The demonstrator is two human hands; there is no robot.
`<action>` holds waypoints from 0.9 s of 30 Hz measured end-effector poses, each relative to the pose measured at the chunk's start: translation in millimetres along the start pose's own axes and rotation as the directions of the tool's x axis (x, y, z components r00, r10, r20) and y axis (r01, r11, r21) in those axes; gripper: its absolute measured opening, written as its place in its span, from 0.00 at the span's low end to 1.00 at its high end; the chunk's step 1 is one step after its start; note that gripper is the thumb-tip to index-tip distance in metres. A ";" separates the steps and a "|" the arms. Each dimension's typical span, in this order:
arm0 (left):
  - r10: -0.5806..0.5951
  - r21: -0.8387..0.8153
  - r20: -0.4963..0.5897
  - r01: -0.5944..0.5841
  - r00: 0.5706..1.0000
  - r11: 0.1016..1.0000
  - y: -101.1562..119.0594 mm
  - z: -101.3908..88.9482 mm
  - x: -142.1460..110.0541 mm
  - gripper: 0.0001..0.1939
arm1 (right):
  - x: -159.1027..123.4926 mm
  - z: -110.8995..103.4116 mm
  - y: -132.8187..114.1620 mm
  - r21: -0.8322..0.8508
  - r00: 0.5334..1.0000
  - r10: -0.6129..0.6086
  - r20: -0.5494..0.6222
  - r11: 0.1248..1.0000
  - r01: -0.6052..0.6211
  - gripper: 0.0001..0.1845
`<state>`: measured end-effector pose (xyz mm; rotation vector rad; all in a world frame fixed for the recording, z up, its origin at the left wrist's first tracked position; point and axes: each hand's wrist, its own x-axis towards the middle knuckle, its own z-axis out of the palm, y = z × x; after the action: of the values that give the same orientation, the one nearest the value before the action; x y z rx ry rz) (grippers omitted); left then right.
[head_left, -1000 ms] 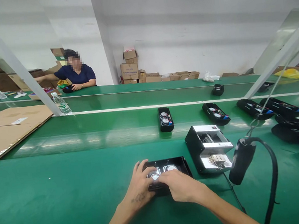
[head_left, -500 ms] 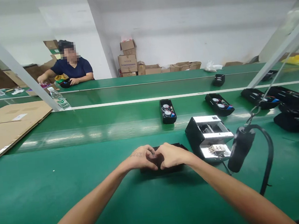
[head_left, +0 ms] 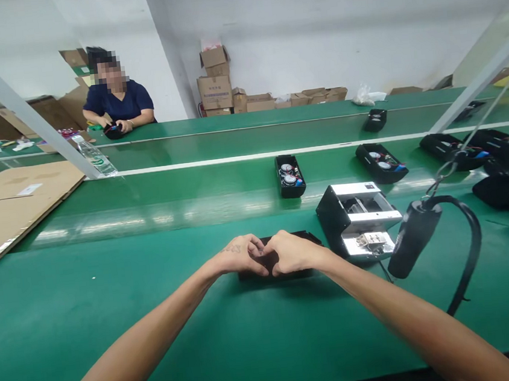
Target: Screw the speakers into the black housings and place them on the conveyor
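A black casing (head_left: 286, 275) lies lengthwise on the green bench, mostly covered by my hands. My left hand (head_left: 242, 256) is over its left half, with fingers curled and thumb bent inward. From the other side my right hand (head_left: 292, 253) mirrors it, its fingertips meeting those of the left above the casing. Whatever the fingertips pinch, if anything, is too small or hidden to make out. Just right of the casing stands a black and white machine (head_left: 358, 222) with a metal block at its front.
A black hand tool (head_left: 415, 238) with a curved hose hangs at the right. Several black casings with round silver parts, one a casing (head_left: 290, 176), lie beyond. Flat cardboard (head_left: 20, 209) and a water bottle (head_left: 95, 156) are at left. A co-worker (head_left: 119, 105) sits across.
My view has tilted slightly downward, so the scene sits higher. My hands keep nearly the same pose on the casing. The co-worker's outstretched hand has come in to the black object they hold.
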<state>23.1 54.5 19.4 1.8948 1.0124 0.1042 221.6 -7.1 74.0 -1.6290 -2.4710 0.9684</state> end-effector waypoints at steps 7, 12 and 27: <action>-0.002 -0.011 0.050 0.003 0.999 1.000 6.1 -5.2 -0.5 0.27 | 2.9 -3.1 5.8 -0.007 0.998 -0.047 0.035 0.999 0.048 0.17; -0.017 -0.028 0.062 0.019 0.998 0.999 6.6 -5.7 1.1 0.28 | 5.5 -5.4 10.2 -0.003 0.997 -0.060 0.054 0.998 0.060 0.16; -0.084 -0.060 0.056 0.087 0.995 0.994 12.1 -6.2 4.5 0.23 | 10.6 1.7 12.6 -0.062 0.977 -0.211 -0.028 0.976 0.209 0.07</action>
<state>30.4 59.5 30.7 1.7862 1.0409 0.0347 226.6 4.3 63.0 -1.3491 -2.6048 0.8414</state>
